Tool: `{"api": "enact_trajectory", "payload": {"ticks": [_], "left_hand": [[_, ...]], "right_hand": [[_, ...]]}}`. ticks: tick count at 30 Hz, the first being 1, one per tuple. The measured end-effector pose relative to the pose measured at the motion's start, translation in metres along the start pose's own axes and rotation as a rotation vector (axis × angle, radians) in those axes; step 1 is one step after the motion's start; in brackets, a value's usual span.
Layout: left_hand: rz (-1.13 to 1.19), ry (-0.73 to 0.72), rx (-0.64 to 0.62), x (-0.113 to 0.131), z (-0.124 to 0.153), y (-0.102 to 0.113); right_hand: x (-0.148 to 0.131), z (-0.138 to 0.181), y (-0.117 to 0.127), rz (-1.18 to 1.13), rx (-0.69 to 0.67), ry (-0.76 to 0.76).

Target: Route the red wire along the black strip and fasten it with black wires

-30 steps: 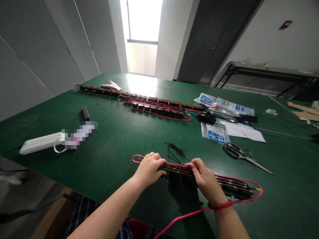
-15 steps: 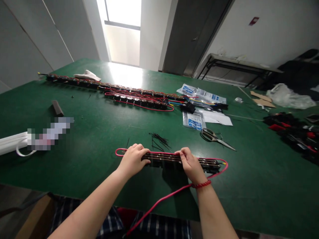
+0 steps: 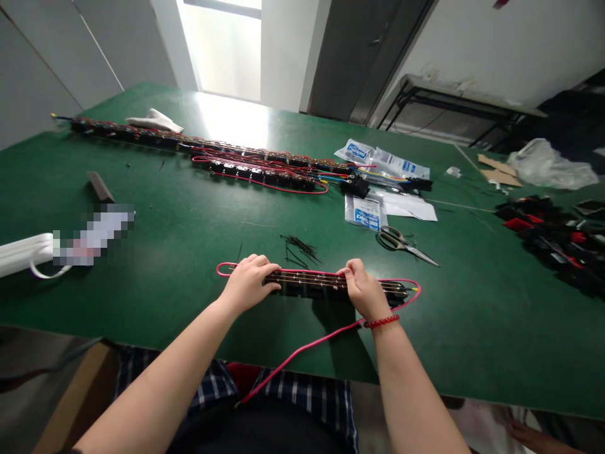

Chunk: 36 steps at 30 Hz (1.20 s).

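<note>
Together, left hand (image 3: 249,284), right hand (image 3: 365,292) grip black strip (image 3: 309,281), red cable (image 3: 302,347) alongside.

Bright window (image 3: 227,60) ahead, white glare across green tabletop (image 3: 189,230), soft shadows, pixelated patch (image 3: 101,233) left

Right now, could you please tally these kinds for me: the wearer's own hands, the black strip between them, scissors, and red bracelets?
Own hands: 2 (left hand, right hand)
Black strip between them: 1
Scissors: 1 pair
Red bracelet: 1
Total: 5
</note>
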<state>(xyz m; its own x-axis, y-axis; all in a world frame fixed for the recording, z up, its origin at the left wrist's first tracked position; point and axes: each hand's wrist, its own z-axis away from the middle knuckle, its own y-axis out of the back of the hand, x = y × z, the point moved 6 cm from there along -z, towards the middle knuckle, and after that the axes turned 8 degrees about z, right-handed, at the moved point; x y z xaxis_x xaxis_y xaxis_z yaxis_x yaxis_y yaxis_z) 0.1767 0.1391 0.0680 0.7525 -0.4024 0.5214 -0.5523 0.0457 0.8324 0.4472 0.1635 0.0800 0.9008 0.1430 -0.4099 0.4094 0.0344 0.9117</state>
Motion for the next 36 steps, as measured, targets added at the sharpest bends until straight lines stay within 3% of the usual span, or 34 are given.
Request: {"api": "enact_trajectory", "payload": {"ticks": [14, 21, 26, 32, 36], "left_hand": [[-0.02, -0.1, 0.034, -0.012, 0.02, 0.011], [-0.04, -0.089, 0.054, -0.01, 0.021, 0.011], [-0.055, -0.072, 0.052, -0.006, 0.021, 0.013], [-0.168, 0.014, 0.067, 0.011, 0.019, 0.012], [-0.146, -0.018, 0.128, 0.044, 0.016, 0.004]], "right_hand": [[-0.002, 0.003, -0.008, -0.199, 0.029, 0.013], [0.0, 0.025, -0.008, -0.338, 0.125, 0.061], [-0.003, 0.037, -0.011, -0.325, 0.099, 0.136], [-0.006, 0.038, -0.011, -0.196, 0.13, 0.18], [-0.011, 0.038, -0.009, -0.115, 0.165, 0.197]]}}
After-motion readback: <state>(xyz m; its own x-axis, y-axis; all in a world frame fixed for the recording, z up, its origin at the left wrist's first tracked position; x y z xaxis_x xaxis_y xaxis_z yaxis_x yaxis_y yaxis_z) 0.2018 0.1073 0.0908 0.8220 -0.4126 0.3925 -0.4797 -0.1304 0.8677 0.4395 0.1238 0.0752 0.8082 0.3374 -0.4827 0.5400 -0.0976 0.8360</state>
